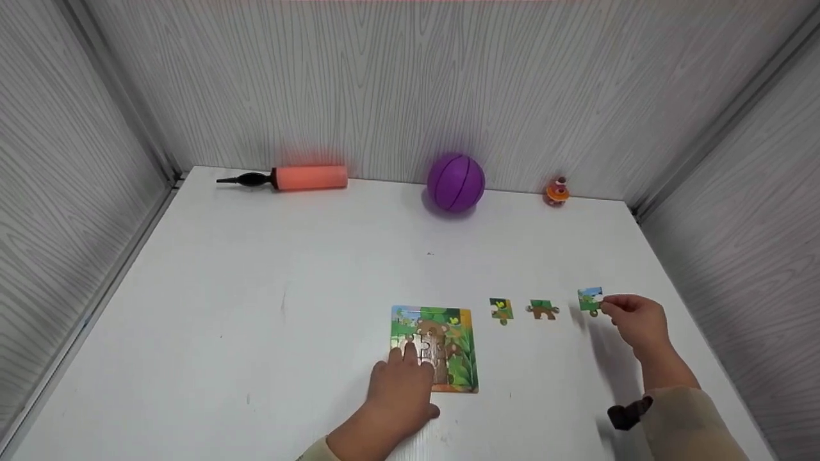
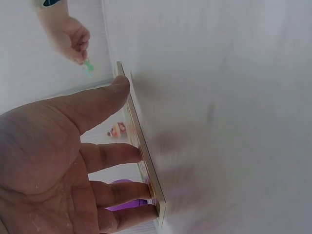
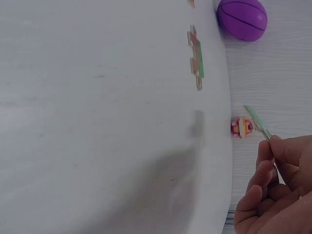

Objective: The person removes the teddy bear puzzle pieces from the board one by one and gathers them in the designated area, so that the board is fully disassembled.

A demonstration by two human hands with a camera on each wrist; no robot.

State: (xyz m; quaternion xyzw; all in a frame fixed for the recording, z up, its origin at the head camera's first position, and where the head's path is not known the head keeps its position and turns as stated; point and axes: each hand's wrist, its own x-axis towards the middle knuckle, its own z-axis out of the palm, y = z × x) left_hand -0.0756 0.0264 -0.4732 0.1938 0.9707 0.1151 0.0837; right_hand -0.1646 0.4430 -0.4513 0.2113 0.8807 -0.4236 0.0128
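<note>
A bear jigsaw puzzle [image 1: 462, 358] in its flat tray lies near the front of the white table. My left hand [image 1: 402, 387] rests on its lower left part, fingers extended; the left wrist view shows the fingertips touching the puzzle board [image 2: 141, 141]. At the right, my right hand [image 1: 637, 320] pinches a puzzle piece [image 1: 588, 299] with blue sky and green between thumb and index finger, held above the table. Between the tray and that hand lie two loose pieces: one with a yellow patch [image 1: 501, 309] and a brown-and-green one [image 1: 543, 310].
Along the back wall lie an orange hand pump [image 1: 312, 178] with a black nozzle, a purple ball [image 1: 456, 183] and a small orange-and-red toy figure [image 1: 557, 192]. Grey wood-grain panels [image 1: 397, 83] enclose the white table [image 1: 256, 275] at the back and both sides.
</note>
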